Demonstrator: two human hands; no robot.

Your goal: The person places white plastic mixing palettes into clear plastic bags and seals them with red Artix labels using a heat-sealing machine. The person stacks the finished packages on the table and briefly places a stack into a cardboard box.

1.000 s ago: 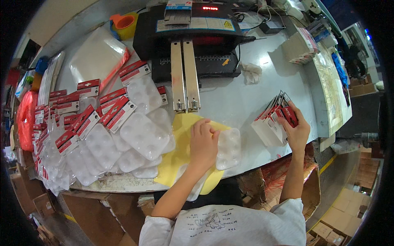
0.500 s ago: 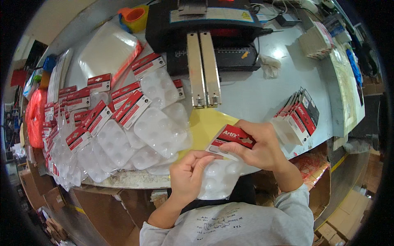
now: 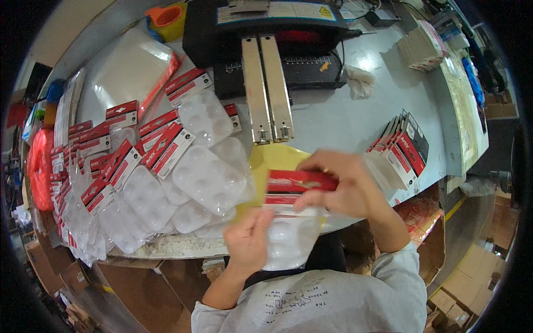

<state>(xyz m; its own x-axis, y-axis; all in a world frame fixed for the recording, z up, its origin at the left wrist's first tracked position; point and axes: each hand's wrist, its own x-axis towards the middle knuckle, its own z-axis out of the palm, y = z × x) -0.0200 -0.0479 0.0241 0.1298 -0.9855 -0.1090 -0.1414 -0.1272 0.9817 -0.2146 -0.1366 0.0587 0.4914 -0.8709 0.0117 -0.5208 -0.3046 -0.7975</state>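
Observation:
My left hand (image 3: 247, 240) is closed on the left edge of a clear bag holding a white paint palette (image 3: 291, 243) with round wells. My right hand (image 3: 350, 186), slightly blurred, pinches a red and white header card (image 3: 280, 188) at the bag's top. The card lies almost level over a yellow sheet (image 3: 277, 157) at the table's front edge. Left of my hands spreads a pile of bagged white palettes (image 3: 208, 178) with similar cards. A fanned stack of header cards (image 3: 408, 152) stands to the right.
A black machine (image 3: 200, 44) sits at the back, two metal bars (image 3: 266, 89) reaching from it toward me. Clear bags (image 3: 130, 72) lie at the back left, near a yellow and orange tape roll (image 3: 169, 21). Crumpled tissue (image 3: 360, 81) and more stacked cards (image 3: 421, 47) are at the right.
The header card has turned from a slant to nearly level and shifted slightly left. My right hand has moved up a little with it. The whole view has shifted slightly.

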